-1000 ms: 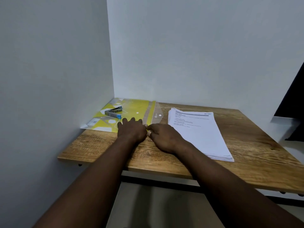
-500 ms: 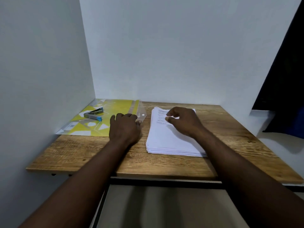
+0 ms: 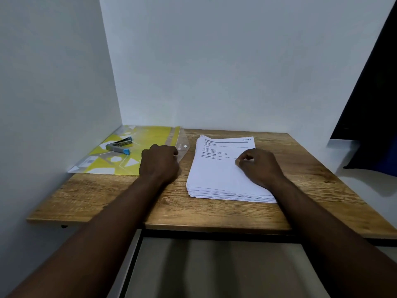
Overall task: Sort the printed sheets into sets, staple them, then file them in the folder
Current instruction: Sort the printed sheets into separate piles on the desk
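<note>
The wooden table (image 3: 214, 214) in front of me carries two things. A yellow folder (image 3: 150, 136) lies flat at the far left corner, its clear flap pointing right. Just beside that flap, not touching it, a stack of printed sheets (image 3: 214, 175) rests right of centre.

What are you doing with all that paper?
A person is getting ready to sort it. The right hand rests with curled fingers on the stack of printed sheets, maybe about to lift the top one. The left hand rests on the edge of the yellow folder, and the stapler lies on that folder. The sheets are all in one pile, not yet sorted.
</note>
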Motion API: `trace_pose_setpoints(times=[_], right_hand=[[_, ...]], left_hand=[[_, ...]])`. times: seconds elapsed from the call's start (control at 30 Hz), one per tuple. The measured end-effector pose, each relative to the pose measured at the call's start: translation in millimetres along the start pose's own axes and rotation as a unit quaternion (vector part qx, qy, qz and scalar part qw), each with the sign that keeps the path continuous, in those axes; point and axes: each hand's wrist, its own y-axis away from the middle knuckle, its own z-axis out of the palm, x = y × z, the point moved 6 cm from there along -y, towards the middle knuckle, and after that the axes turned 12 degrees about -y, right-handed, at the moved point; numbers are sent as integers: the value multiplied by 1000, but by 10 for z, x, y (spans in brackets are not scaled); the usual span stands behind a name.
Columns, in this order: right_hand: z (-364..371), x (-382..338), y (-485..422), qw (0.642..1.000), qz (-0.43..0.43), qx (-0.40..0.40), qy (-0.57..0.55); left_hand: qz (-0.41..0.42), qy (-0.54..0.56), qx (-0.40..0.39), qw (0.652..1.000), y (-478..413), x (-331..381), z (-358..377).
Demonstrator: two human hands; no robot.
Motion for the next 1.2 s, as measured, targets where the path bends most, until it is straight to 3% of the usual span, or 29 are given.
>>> trace_pose_setpoints(times=[0.13, 0.23, 0.4, 0.73, 0.93, 1.07, 1.2], right_hand=[[-176, 59, -30, 995, 17, 88, -31], [-333, 180, -42, 989, 62, 134, -27], [-343, 354, -77, 982, 132, 114, 72], [-401, 355, -70, 981, 151, 116, 26], [-412, 383, -56, 981, 151, 112, 40], [-382, 375, -52, 983, 140, 107, 51], [-379, 358, -45, 983, 135, 109, 63]], left_hand=[[42, 80, 16, 996, 35, 285, -17], [18, 116, -7, 993, -19, 354, 76], [-33, 203, -69, 976, -177, 447, 120], [-125, 220, -123, 959, -322, 670, 46], [-169, 306, -164, 922, -329, 663, 130], [-175, 340, -194, 903, -328, 694, 144], [-146, 334, -215, 906, -314, 843, 117]])
